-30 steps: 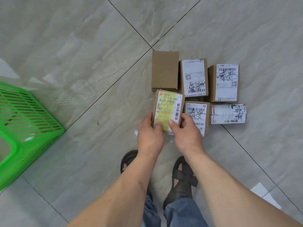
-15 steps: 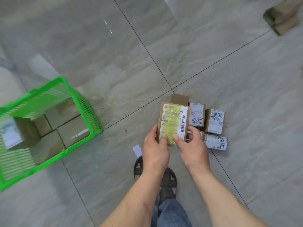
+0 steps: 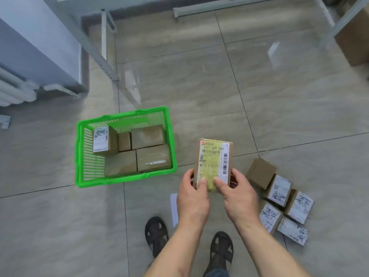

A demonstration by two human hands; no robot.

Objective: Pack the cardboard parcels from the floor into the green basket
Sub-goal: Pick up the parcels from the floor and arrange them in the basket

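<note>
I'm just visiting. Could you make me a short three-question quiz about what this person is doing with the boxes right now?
1. True or false: both hands, left and right, hold the yellow-labelled parcel.
2. How many parcels lie in the floor cluster?
3. The green basket is: A) empty B) partly filled C) tipped over.

Key: 1 true; 2 five; 3 B.

The basket (image 3: 125,177) is positioned on the floor, left of both hands. Five parcels (image 3: 147,136) are contained in it. One parcel (image 3: 214,160) is held above the floor between the left hand (image 3: 192,198) and right hand (image 3: 238,196). Five further parcels (image 3: 279,189) are grouped on the floor to the right.
</note>
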